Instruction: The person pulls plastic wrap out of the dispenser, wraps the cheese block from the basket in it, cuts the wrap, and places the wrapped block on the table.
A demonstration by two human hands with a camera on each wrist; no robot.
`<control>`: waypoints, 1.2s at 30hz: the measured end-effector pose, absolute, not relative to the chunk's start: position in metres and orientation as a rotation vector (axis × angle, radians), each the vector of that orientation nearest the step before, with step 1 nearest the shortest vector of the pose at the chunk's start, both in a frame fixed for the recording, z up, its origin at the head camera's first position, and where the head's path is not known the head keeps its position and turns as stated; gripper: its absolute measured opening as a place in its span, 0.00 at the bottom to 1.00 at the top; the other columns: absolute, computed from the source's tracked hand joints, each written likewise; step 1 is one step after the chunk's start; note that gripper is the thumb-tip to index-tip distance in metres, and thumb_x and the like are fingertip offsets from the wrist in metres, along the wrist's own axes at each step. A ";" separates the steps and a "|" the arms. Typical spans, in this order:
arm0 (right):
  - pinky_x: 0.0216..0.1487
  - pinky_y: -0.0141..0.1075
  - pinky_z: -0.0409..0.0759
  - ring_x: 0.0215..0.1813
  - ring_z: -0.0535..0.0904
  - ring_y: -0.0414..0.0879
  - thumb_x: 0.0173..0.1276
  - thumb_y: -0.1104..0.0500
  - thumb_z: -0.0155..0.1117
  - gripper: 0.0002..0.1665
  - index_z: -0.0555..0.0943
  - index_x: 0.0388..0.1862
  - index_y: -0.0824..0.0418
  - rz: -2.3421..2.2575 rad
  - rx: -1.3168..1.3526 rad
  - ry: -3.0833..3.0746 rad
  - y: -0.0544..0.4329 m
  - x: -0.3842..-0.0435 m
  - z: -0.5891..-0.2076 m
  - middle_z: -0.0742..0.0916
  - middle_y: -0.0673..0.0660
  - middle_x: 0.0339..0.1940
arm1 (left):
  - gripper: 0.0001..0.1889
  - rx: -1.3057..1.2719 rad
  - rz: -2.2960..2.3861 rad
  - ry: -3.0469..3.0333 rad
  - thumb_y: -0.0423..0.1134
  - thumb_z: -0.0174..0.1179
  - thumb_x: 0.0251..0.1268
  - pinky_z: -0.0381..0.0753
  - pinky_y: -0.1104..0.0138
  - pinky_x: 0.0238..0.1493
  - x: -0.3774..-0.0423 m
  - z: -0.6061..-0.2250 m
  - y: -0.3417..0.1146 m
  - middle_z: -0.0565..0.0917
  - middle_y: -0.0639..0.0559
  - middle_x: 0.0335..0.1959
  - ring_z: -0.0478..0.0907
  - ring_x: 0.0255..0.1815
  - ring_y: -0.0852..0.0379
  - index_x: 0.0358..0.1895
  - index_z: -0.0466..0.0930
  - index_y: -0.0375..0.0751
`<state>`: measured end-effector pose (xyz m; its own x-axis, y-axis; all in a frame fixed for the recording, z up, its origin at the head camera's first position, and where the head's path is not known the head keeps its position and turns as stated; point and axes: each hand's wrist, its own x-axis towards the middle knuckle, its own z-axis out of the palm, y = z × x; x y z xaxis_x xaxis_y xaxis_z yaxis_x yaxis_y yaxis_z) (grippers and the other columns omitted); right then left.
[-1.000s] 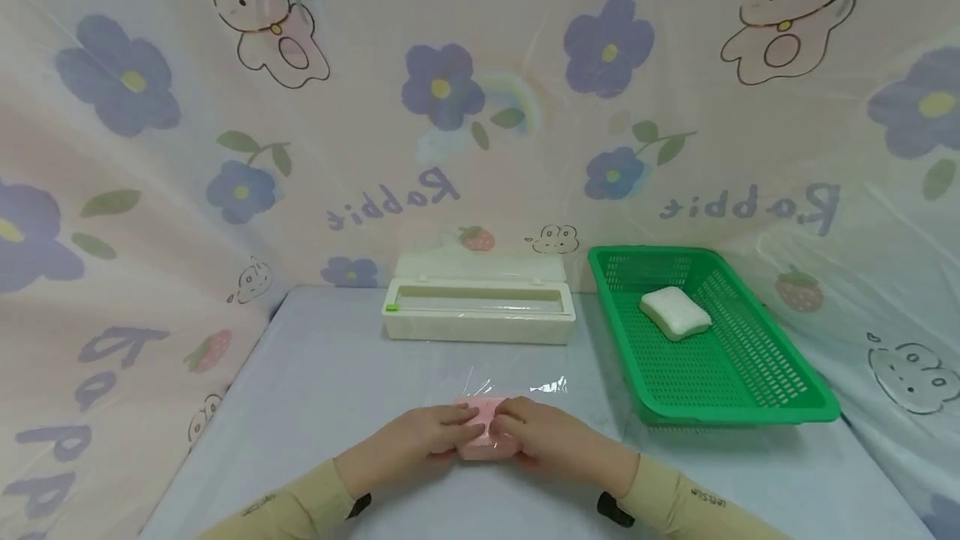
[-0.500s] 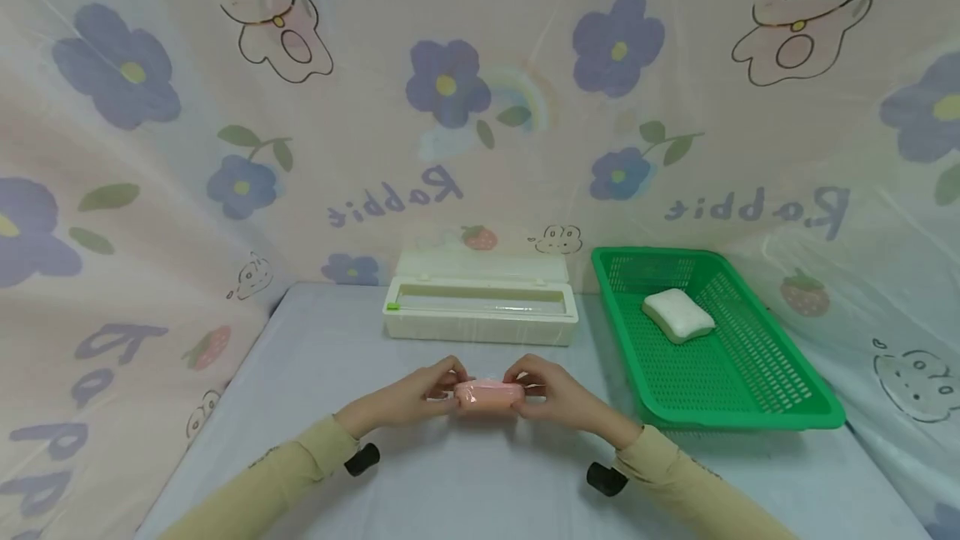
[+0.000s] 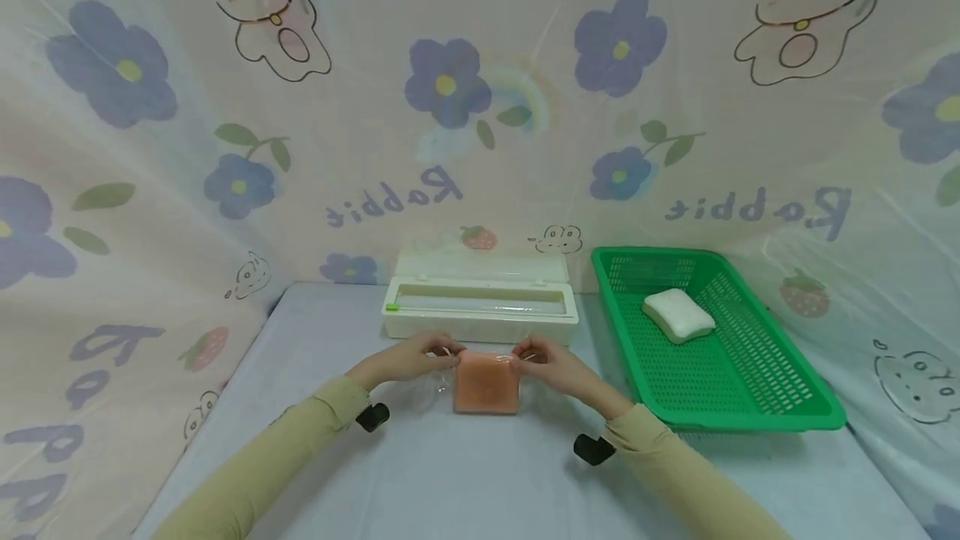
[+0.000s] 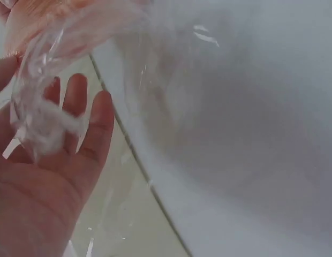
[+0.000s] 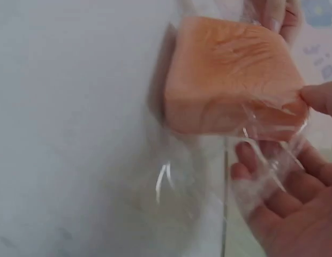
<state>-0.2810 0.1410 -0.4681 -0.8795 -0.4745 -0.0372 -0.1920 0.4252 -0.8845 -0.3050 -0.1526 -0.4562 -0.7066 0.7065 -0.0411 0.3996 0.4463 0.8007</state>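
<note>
A square orange-pink sponge block is tilted up in front of me, its broad orange face toward me. Clear cling film is wrapped over it and bunches loosely at its sides. My left hand pinches the film at the block's upper left corner. At the upper right corner, the thumb and fingers of my right hand do the same. In the right wrist view the block has rounded edges, and film trails below it across the fingers.
Behind the hands stands a white cling film dispenser with its lid up. A green plastic basket at the right contains a white sponge block. A patterned curtain hangs behind the table.
Both hands have moved forward, away from the body, with the block. From lying under the fingers pink side up, it has tipped up and now shows its orange face.
</note>
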 end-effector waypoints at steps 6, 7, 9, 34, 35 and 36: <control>0.52 0.43 0.78 0.53 0.77 0.53 0.65 0.58 0.66 0.23 0.75 0.56 0.68 -1.439 -0.597 2.291 0.147 -0.293 -0.470 0.81 0.59 0.52 | 0.21 0.844 1.313 2.231 0.37 0.56 0.71 0.81 0.60 0.46 -0.316 -0.462 -0.153 0.80 0.43 0.47 0.79 0.46 0.48 0.61 0.70 0.29; 0.52 0.43 0.78 0.53 0.77 0.53 0.65 0.60 0.66 0.24 0.75 0.57 0.69 -1.441 -0.599 2.278 0.147 -0.293 -0.468 0.80 0.60 0.53 | 0.21 0.812 1.334 2.216 0.37 0.58 0.69 0.81 0.60 0.46 -0.317 -0.463 -0.155 0.80 0.43 0.48 0.79 0.47 0.48 0.61 0.69 0.30; 0.52 0.43 0.79 0.52 0.77 0.53 0.64 0.61 0.66 0.25 0.74 0.59 0.68 -1.436 -0.590 2.270 0.148 -0.295 -0.470 0.79 0.60 0.54 | 0.22 0.774 1.363 2.191 0.36 0.61 0.66 0.82 0.60 0.44 -0.317 -0.466 -0.157 0.80 0.40 0.50 0.79 0.48 0.47 0.60 0.69 0.30; 0.30 0.34 0.80 0.34 0.81 0.47 0.68 0.68 0.58 0.07 0.79 0.42 0.72 -1.647 -0.199 2.532 0.171 -0.264 -0.492 0.86 0.58 0.31 | 0.19 0.200 1.684 2.070 0.28 0.65 0.59 0.84 0.60 0.42 -0.301 -0.477 -0.199 0.85 0.38 0.36 0.84 0.36 0.51 0.51 0.72 0.21; 0.30 0.33 0.79 0.34 0.81 0.46 0.68 0.69 0.58 0.07 0.80 0.41 0.72 -1.682 -0.129 2.536 0.170 -0.266 -0.494 0.86 0.58 0.31 | 0.19 0.157 1.715 2.066 0.27 0.65 0.59 0.84 0.60 0.43 -0.300 -0.477 -0.199 0.85 0.39 0.36 0.84 0.36 0.51 0.51 0.72 0.21; 0.29 0.33 0.79 0.33 0.80 0.45 0.68 0.68 0.58 0.07 0.80 0.41 0.72 -1.712 -0.069 2.540 0.170 -0.268 -0.496 0.86 0.59 0.31 | 0.19 0.126 1.738 2.068 0.26 0.64 0.59 0.84 0.60 0.43 -0.300 -0.477 -0.199 0.84 0.39 0.36 0.84 0.37 0.51 0.51 0.72 0.20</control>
<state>-0.2677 0.1696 -0.4961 -0.9960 -0.0804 -0.0389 0.0059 0.3755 -0.9268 -0.2999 -0.1991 -0.4768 -0.9018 0.3400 -0.2668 -0.2041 0.2090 0.9564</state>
